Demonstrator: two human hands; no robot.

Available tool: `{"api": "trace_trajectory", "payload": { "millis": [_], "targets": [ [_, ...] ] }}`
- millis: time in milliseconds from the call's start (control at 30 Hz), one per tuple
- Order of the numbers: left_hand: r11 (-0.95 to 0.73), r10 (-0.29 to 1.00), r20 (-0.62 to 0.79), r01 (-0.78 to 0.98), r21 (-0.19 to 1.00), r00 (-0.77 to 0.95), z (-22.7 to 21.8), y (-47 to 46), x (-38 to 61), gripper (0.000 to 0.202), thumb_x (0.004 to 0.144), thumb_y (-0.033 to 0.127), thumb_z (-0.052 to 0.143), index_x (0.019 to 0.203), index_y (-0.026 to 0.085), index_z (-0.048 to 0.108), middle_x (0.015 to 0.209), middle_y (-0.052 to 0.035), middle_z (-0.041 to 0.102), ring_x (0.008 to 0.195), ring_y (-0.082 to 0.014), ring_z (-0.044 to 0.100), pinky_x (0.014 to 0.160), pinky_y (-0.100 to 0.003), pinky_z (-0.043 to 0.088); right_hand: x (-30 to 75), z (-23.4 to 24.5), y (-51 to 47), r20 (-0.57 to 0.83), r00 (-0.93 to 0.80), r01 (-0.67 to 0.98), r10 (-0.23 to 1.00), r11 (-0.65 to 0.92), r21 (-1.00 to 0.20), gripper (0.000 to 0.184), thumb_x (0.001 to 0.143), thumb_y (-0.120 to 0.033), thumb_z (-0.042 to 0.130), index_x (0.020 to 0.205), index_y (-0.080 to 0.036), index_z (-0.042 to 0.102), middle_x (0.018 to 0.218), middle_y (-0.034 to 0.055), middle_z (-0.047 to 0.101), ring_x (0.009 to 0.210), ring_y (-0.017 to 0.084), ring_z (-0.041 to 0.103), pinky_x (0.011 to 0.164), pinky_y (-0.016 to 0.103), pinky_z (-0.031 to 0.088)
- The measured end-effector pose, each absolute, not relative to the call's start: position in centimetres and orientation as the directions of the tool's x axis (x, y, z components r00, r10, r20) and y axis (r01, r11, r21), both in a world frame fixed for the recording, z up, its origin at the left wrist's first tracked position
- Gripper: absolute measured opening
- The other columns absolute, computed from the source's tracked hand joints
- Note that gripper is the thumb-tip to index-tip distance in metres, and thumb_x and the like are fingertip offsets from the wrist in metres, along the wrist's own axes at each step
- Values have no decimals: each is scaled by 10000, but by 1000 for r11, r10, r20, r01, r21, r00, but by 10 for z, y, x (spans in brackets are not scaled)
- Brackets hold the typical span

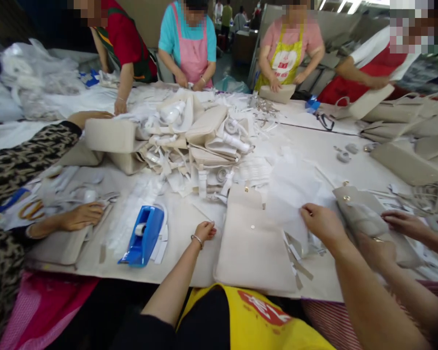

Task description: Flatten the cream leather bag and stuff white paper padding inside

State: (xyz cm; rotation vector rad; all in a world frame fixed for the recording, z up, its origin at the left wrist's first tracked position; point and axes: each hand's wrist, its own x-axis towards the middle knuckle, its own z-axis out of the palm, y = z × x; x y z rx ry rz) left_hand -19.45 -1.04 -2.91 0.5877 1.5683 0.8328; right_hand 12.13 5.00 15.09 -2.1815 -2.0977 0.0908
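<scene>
No text can be read in full. A red patch (pixel 264 307) with white characters is seen on the near yellow apron (pixel 237 323) at the bottom edge. The characters are cut off and blurred, so nothing is made out. A red print (pixel 285 63) is seen on the far yellow apron (pixel 289 44), worn at the opposite side. It is too small to be read.

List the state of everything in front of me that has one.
Beige bag: lying flat, flap apparently folded back.
White paper sheet: spread out, edge gripped by right hand.
Left hand: curled, resting on table beside the bag.
Blue tape dispenser: on the table, roll loaded, untouched.
Co-worker's bag: held in co-worker's hands.
</scene>
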Motion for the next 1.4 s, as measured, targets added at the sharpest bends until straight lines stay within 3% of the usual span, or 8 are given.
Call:
{"api": "trace_trajectory", "payload": {
  "millis": [300, 533, 733, 867, 1033, 1233, 1333, 1400],
  "targets": [
    [303, 949, -291, 94, 948, -117, 16, 7, -163, 321, 701, 391, 609, 886, 130, 639, 1064, -100, 566, 955, -170, 525, 917, -302, 400, 41, 75, 28, -245, -73, 997, 967, 80, 19, 287, 794, -202, 395, 770, -160, 678, 781, 133, 674, 719, 230, 618, 588, 293, 409],
    [387, 920, -362, 204, 899, -152, 28, 1, -132, 300, 596, 407, 695, 616, 117, 624, 1314, -146, 383, 1219, -280, 362, 1033, -321, 272, 49, 81, 42, -241, -138, 990, 961, 141, -2, 309, 820, -281, 381, 797, -190, 675, 798, 99, 681, 739, 209, 616, 596, 272, 395],
    [440, 897, -408, 258, 860, -170, 25, 2, -133, 91, 616, 183, 637, 596, 95, 625, 1335, -162, 383, 1240, -268, 360, 1025, -302, 276, 55, 72, 31, -214, -186, 982, 959, 189, -8, 412, 864, -433, 354, 764, -183, 665, 739, 108, 665, 663, 221, 605, 570, 295, 396],
    [446, 895, -422, 311, 840, -144, 20, 6, -144, 63, 610, 155, 610, 586, 98, 626, 1225, -156, 507, 1215, -260, 396, 973, -288, 333, 57, 66, 35, -102, -257, 966, 961, 258, -3, 458, 887, -443, 330, 1068, -124, 603, 1081, 156, 602, 929, 271, 571, 770, 359, 421],
    [407, 910, -401, 424, 809, -107, 17, 10, -144, 37, 598, 123, 608, 586, 91, 623, 1237, -173, 492, 1211, -274, 403, 967, -299, 347, 55, 40, 53, -31, -428, 904, 903, 428, -11, 539, 870, -429, 420, 1324, -140, 383, 1401, 100, 331, 1286, 260, 251, 1030, 382, 239],
    [319, 940, -323, 617, 720, -109, 34, -4, -138, 119, 626, 197, 667, 664, 93, 621, 1346, -198, 353, 1231, -324, 356, 1022, -376, 293, 62, -7, 53, -34, -461, 887, 887, 459, -61, 541, 878, -409, 413, 1327, -109, 375, 1347, 160, 398, 1263, 282, 301, 1034, 446, 214],
    [139, 990, -94, 827, 544, -105, 53, -5, -129, 258, 666, 271, 672, 865, 124, 598, 1406, -160, 274, 1250, -323, 308, 1036, -446, 261, 64, -15, 53, -28, -457, 887, 889, 453, -92, 546, 889, -405, 386, 1334, -90, 360, 1359, 178, 373, 1272, 294, 280, 1039, 466, 193],
    [-56, 998, 51, 918, 393, 40, 63, 10, -120, 271, 749, 298, 592, 970, 145, 558, 1406, -122, 291, 1257, -276, 298, 1043, -422, 264, 64, -16, 55, -39, -454, 888, 890, 448, -106, 544, 891, -408, 377, 1335, -94, 361, 1365, 176, 364, 1273, 296, 277, 1043, 468, 186]
  ]
}}
